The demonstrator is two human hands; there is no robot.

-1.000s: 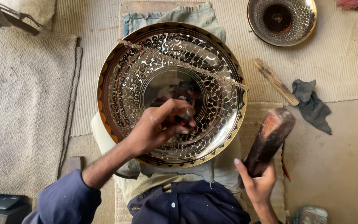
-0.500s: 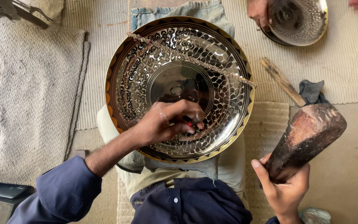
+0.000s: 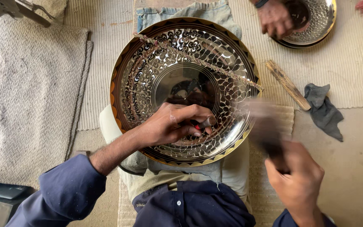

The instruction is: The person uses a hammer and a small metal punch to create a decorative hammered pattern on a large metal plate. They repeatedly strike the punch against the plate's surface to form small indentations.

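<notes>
Fingers (image 3: 192, 113) of left hand (image 3: 169, 124) pinched together on small punch (image 3: 204, 123), tip set against patterned wall of large engraved metal dish (image 3: 181, 54). Dish rests on lap, directly under fingers. Right hand (image 3: 295, 178) closed round motion-blurred mallet (image 3: 263, 126), just beside dish rim. Risk: blurred, fast mallet may miss punch head, striking fingers or denting dish; punch may skid on polished surface. 1 other person's hand (image 3: 276, 19) on smaller dish (image 3: 322, 21), well apart.

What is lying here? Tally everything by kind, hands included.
Engraved metal plates: 2 (large, small)
Punch tools: 1
Mallets: 1, blurred
Wooden sticks: 1
Grey cloths: 1
Hands: 3 (left hand, right hand, another person's)
Total: 9
</notes>
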